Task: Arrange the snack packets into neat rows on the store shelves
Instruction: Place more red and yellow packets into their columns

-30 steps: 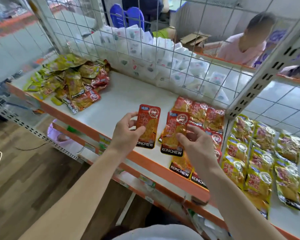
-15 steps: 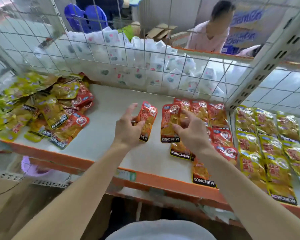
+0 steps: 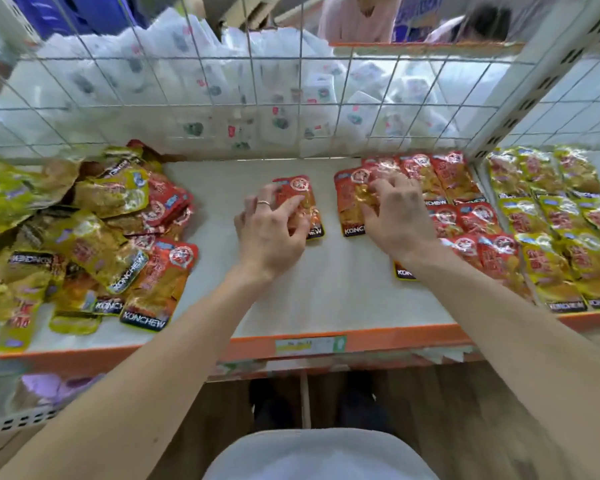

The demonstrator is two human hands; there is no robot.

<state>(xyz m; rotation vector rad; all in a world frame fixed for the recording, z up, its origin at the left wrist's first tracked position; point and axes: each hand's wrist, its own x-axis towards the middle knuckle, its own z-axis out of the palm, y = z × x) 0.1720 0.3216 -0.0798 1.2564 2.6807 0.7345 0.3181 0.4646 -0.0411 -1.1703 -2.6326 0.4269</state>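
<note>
The white shelf board [image 3: 326, 299] runs the full width, closed at the back by a wire mesh panel [image 3: 222, 98] and edged in front by an orange lip [image 3: 395, 341]. A perforated upright [image 3: 534, 81] divides it on the right. A loose heap of yellow and red packets [image 3: 84, 237] covers the left part and reaches the front edge. Yellow packets in rows [image 3: 551, 237] fill the bay beyond the upright, and red packets in rows [image 3: 465, 209] lie just inside it. Bare board lies between heap and red rows, widest toward the lip. The left hand [image 3: 271, 233] rests spread fingers on a lone red packet [image 3: 297, 192] lying flat mid-board, apart from the rows. The right hand [image 3: 399, 216] presses bent fingertips on the row-end red packet [image 3: 352, 202], gripping nothing. A ring [image 3: 264, 203] sits on a left finger.
</note>
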